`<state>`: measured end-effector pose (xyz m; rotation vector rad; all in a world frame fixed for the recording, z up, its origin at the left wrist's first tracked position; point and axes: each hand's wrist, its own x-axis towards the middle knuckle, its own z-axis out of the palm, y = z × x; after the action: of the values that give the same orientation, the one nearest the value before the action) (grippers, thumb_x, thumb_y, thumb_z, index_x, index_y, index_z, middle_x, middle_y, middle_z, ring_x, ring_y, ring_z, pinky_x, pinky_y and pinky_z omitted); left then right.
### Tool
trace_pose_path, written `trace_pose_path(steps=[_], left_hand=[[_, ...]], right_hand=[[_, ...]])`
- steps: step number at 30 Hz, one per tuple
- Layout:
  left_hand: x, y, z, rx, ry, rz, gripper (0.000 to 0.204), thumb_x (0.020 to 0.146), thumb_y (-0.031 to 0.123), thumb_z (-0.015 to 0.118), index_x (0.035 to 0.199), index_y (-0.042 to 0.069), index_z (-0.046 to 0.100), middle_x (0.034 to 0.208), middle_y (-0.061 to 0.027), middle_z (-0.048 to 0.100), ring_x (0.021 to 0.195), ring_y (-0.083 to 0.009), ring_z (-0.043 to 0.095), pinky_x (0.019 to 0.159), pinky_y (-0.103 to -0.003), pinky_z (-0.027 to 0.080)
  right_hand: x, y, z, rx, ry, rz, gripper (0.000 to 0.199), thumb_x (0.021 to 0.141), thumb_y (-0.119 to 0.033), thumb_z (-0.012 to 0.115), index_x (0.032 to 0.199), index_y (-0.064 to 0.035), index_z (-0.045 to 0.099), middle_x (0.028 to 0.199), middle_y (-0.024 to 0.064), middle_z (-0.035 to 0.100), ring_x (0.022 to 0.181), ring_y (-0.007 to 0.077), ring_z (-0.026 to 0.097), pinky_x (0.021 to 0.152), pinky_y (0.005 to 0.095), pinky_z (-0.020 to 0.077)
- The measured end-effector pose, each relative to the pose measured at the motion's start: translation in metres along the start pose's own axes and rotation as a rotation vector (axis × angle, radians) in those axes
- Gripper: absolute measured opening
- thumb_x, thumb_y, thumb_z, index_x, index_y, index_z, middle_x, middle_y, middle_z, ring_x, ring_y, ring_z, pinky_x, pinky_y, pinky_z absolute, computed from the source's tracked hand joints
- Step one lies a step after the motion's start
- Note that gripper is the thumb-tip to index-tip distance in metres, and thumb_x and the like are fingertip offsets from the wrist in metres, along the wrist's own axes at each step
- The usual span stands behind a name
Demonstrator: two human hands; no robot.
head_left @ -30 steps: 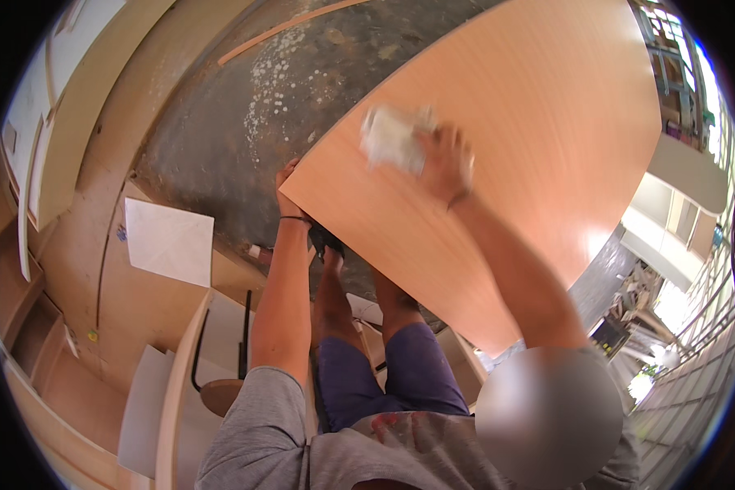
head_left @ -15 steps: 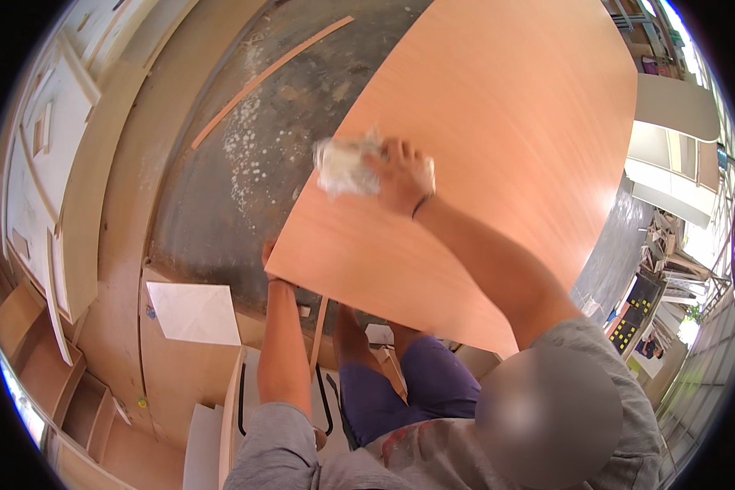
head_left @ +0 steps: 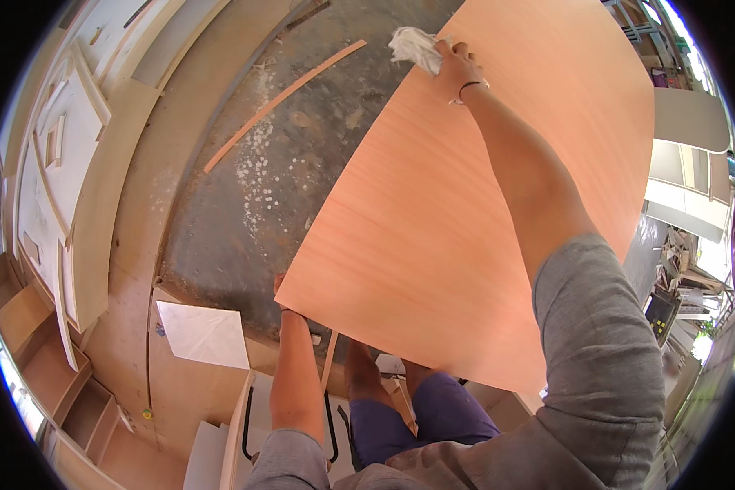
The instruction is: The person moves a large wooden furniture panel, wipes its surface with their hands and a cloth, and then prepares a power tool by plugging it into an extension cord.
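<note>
A large, reddish-brown wood-grain panel [head_left: 433,220] stretches away in front of me. At its far left edge my right hand [head_left: 459,72] presses a crumpled white cloth [head_left: 415,49] against the surface, fingers curled over it. Part of the cloth hangs past the edge. My left hand [head_left: 279,287] holds the panel's near left corner; most of its fingers are hidden beneath the board.
A narrow wood strip [head_left: 286,102] lies on the dark, white-spotted surface [head_left: 220,237] left of the panel. A white board piece [head_left: 202,335] sits near my left forearm. Pale wooden frames [head_left: 49,204] stand at the left, and scrap wood [head_left: 686,261] is heaped at the right.
My right hand has slid the cloth away from me along the panel's left edge, and that arm is stretched further out. The left hand still holds the near corner.
</note>
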<state>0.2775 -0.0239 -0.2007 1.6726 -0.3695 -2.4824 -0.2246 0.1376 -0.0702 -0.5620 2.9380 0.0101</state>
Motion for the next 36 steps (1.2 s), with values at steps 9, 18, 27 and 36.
trace_pose_path(steps=[9,18,27,36], left_hand=[[-0.013,0.007,0.018,-0.035,-0.133,0.000,0.039,0.084,0.039,0.041,0.088,0.006,0.060,0.090,-0.0073,0.063,0.081,-0.0244,0.060,0.069,-0.038,0.049],[-0.041,-0.031,0.028,0.026,-0.100,-0.095,0.040,0.085,0.040,0.041,0.091,0.005,0.059,0.092,-0.0085,0.062,0.082,-0.0252,0.060,0.071,-0.039,0.049],[-0.038,-0.023,0.011,0.109,-0.022,-0.072,0.042,0.085,0.041,0.042,0.094,0.003,0.058,0.093,-0.0098,0.062,0.084,-0.0260,0.059,0.072,-0.040,0.049],[-0.033,-0.015,0.011,0.185,-0.014,-0.043,0.044,0.086,0.042,0.042,0.097,0.002,0.056,0.095,-0.0110,0.061,0.086,-0.0268,0.059,0.074,-0.041,0.048]], right_hand=[[-0.110,0.028,0.012,0.403,0.543,-0.019,0.060,0.067,-0.010,0.064,0.124,-0.0093,0.041,0.115,0.0180,0.047,0.106,0.0368,0.045,0.089,0.0433,0.0390],[-0.430,-0.040,0.016,0.077,-0.192,-0.540,0.040,0.074,-0.032,0.058,0.114,-0.0331,0.058,0.112,0.0113,0.049,0.103,0.0317,0.047,0.079,0.0485,0.0369],[-0.156,0.073,-0.010,0.023,-0.023,-0.067,0.055,0.073,-0.039,0.064,0.125,-0.0246,0.048,0.117,0.0136,0.048,0.111,0.0357,0.044,0.086,0.0464,0.0374],[-0.293,0.062,0.018,0.169,-0.135,-0.106,0.046,0.074,-0.025,0.058,0.120,-0.0250,0.051,0.121,0.0161,0.047,0.114,0.0376,0.041,0.090,0.0521,0.0332]])
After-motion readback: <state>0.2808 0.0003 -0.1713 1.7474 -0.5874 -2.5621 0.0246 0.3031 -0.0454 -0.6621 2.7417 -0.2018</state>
